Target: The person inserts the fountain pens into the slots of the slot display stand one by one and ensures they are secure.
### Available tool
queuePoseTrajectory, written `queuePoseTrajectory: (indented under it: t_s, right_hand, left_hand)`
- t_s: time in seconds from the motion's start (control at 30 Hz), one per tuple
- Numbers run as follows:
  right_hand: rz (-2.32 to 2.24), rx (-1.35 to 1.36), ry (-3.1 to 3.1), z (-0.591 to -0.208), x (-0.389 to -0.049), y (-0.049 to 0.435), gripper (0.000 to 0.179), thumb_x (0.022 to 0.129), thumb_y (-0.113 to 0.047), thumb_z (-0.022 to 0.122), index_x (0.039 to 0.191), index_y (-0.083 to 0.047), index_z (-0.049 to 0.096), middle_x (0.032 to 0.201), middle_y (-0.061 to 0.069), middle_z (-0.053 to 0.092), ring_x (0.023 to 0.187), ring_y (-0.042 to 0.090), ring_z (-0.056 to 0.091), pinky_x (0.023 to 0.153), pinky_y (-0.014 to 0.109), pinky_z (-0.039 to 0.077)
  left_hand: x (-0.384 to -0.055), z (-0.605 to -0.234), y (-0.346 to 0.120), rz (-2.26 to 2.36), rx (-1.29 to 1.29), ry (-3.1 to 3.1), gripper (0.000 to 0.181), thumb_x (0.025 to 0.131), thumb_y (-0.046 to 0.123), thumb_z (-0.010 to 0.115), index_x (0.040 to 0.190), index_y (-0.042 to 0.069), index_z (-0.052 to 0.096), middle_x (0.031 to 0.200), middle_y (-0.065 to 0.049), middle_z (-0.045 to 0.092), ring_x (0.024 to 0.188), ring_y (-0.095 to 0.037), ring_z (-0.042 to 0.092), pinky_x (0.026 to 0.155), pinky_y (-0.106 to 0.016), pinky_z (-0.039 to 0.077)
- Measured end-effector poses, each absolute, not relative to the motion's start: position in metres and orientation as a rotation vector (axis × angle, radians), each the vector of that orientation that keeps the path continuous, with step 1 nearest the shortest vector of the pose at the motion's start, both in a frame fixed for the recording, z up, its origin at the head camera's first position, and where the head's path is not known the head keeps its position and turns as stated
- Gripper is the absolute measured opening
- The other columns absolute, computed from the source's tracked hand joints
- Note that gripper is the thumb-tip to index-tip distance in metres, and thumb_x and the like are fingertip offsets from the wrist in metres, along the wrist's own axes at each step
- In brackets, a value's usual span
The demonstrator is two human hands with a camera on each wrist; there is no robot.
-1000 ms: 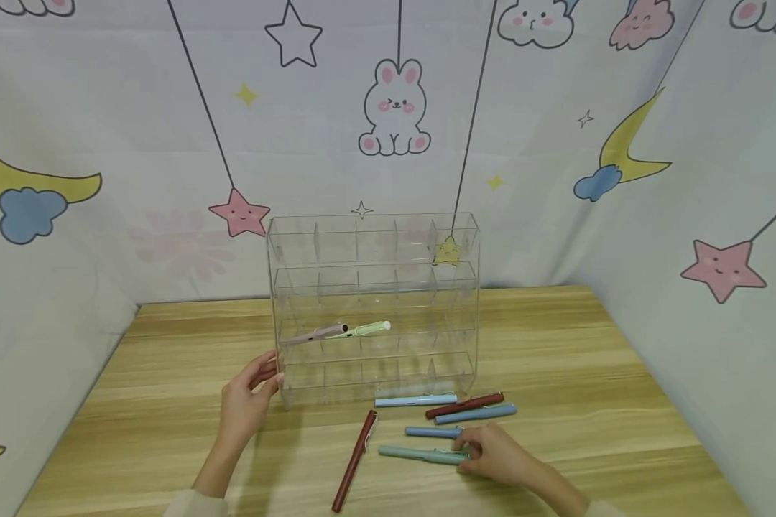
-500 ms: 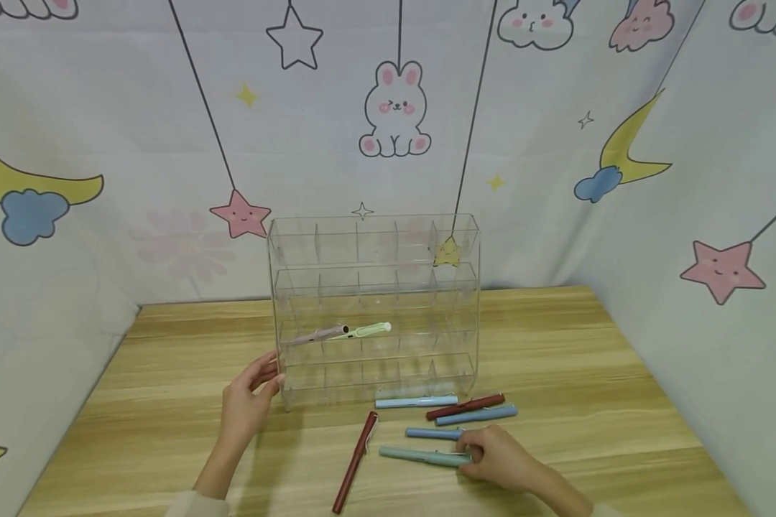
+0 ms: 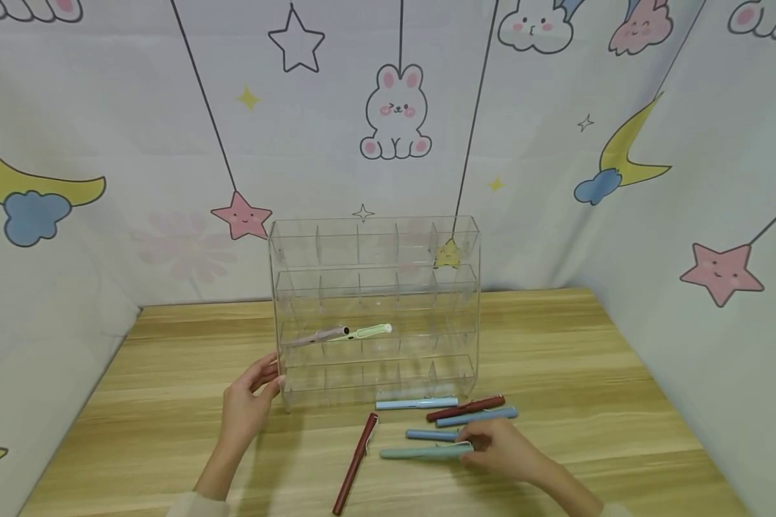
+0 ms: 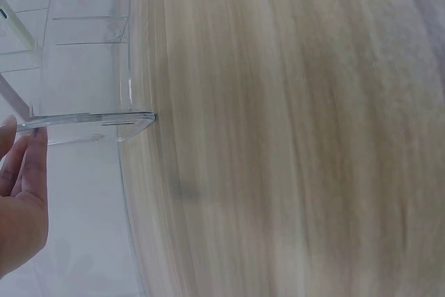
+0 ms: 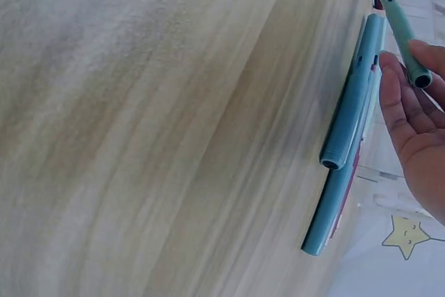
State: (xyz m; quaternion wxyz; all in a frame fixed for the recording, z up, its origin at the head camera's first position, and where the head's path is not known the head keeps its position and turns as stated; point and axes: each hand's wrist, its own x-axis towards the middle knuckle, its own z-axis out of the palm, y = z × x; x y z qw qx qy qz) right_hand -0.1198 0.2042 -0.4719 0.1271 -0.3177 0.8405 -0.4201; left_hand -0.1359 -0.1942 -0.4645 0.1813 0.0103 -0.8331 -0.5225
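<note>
My left hand (image 3: pixel 248 402) holds the left side panel of a clear acrylic rack (image 3: pixel 378 377), thumb in front and fingers behind it. In the right wrist view, my right hand (image 5: pixel 424 130) pinches a pale green pen (image 5: pixel 400 26) near one end between thumb and fingers. That end is raised off the table; the far end is low, near the wood. Just behind it in the head view lies a blue pen (image 3: pixel 430 435), partly covered by my right hand. Two pens rest in the rack: a mauve one (image 3: pixel 320 336) and a light green one (image 3: pixel 368 332).
On the wooden table (image 3: pixel 187 359) lie a dark red pen (image 3: pixel 356 463) set lengthwise, a light blue pen (image 3: pixel 417 403) along the rack's front, another dark red pen (image 3: pixel 465 408) and a second blue pen (image 3: pixel 478 416) side by side. A printed curtain (image 3: pixel 336 179) hangs behind.
The pale green pen's right end has come up a little in my right hand, and the pen has turned more level across the head view. My left hand stays on the rack.
</note>
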Motion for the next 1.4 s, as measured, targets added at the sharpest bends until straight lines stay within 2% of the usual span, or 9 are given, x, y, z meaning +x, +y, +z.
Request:
queuePoseTrajectory:
  t_s: [0.27,0.33,0.5,0.57,0.7,0.87,1.1,1.23,1.4]
  right_hand:
    - [-1.315,-0.877,2.384,-0.459,-0.122,0.207,0.021,0.083,-0.016,0.066,0.101,-0.003,0.066,0.088,0.003,0.066,0.066,0.005,0.058,0.055,0.022,0.053]
    - [-1.341,-0.889,2.372,-0.454,-0.124,0.207,0.021,0.083,-0.019,0.066,0.1,-0.006,0.067,0.096,0.007,0.066,0.074,0.007,0.06,0.057,0.023,0.054]
    - [-1.401,-0.944,2.371,-0.441,-0.13,0.21,0.022,0.085,-0.016,0.065,0.101,-0.001,0.066,0.103,0.017,0.063,0.081,0.007,0.058,0.065,0.024,0.055]
    - [-1.428,-0.945,2.37,-0.435,-0.132,0.212,0.023,0.086,-0.012,0.064,0.103,0.002,0.064,0.098,0.017,0.064,0.077,0.007,0.058,0.066,0.024,0.055]
    - [-1.513,-0.957,2.356,-0.421,-0.14,0.216,0.021,0.086,-0.005,0.061,0.105,0.006,0.062,0.096,0.017,0.064,0.08,0.011,0.062,0.068,0.028,0.056]
    - [-1.575,-0.977,2.435,-0.405,-0.149,0.216,0.02,0.085,0.0,0.062,0.103,0.008,0.062,0.095,0.02,0.065,0.078,0.015,0.065,0.064,0.029,0.057]
    - [-1.632,-0.876,2.562,-0.383,-0.159,0.212,0.021,0.083,0.001,0.063,0.103,0.007,0.062,0.086,0.017,0.067,0.073,0.01,0.065,0.062,0.027,0.057]
    - [-1.668,-0.817,2.611,-0.376,-0.166,0.207,0.022,0.084,-0.001,0.063,0.105,0.005,0.063,0.085,0.015,0.066,0.074,0.014,0.065,0.064,0.027,0.056]
    - [-1.668,-0.733,2.662,-0.368,-0.174,0.2,0.024,0.086,-0.006,0.063,0.107,0.005,0.063,0.086,0.017,0.066,0.074,0.014,0.064,0.065,0.026,0.056]
  left_hand:
    - [-0.135,-0.465,-0.195,-1.484,0.038,-2.362,0.038,0.081,-0.008,0.064,0.118,-0.003,0.057,0.102,-0.019,0.064,0.087,-0.008,0.061,0.068,-0.011,0.051]
    - [-0.135,-0.465,-0.194,-1.484,0.037,-2.363,0.038,0.081,-0.007,0.064,0.118,-0.003,0.057,0.102,-0.019,0.064,0.087,-0.007,0.06,0.068,-0.011,0.051]
    - [-0.135,-0.465,-0.194,-1.482,0.036,-2.363,0.038,0.081,-0.007,0.063,0.118,-0.003,0.057,0.102,-0.02,0.064,0.088,-0.012,0.062,0.069,-0.011,0.051]
    - [-0.135,-0.464,-0.194,-1.486,0.038,-2.362,0.037,0.081,-0.007,0.063,0.118,-0.003,0.057,0.102,-0.02,0.064,0.088,-0.015,0.062,0.069,-0.012,0.051]
    - [-0.134,-0.464,-0.194,-1.487,0.034,-2.365,0.038,0.081,-0.007,0.063,0.118,-0.003,0.057,0.102,-0.02,0.064,0.089,-0.018,0.062,0.068,-0.012,0.052]
    - [-0.134,-0.464,-0.195,-1.477,0.029,-2.369,0.038,0.081,-0.007,0.063,0.118,-0.003,0.057,0.102,-0.019,0.064,0.089,-0.019,0.062,0.067,-0.012,0.052]
    - [-0.134,-0.463,-0.195,-1.465,0.016,-2.365,0.038,0.081,-0.007,0.063,0.118,-0.004,0.057,0.102,-0.02,0.064,0.09,-0.026,0.062,0.068,-0.011,0.051]
    - [-0.133,-0.462,-0.195,-1.458,-0.022,-2.356,0.038,0.082,-0.005,0.063,0.119,-0.006,0.055,0.103,-0.022,0.063,0.092,-0.032,0.061,0.071,-0.01,0.05]
    - [-0.133,-0.462,-0.194,-1.458,-0.023,-2.351,0.037,0.082,-0.004,0.063,0.119,-0.006,0.056,0.103,-0.022,0.063,0.092,-0.032,0.061,0.071,-0.011,0.05]
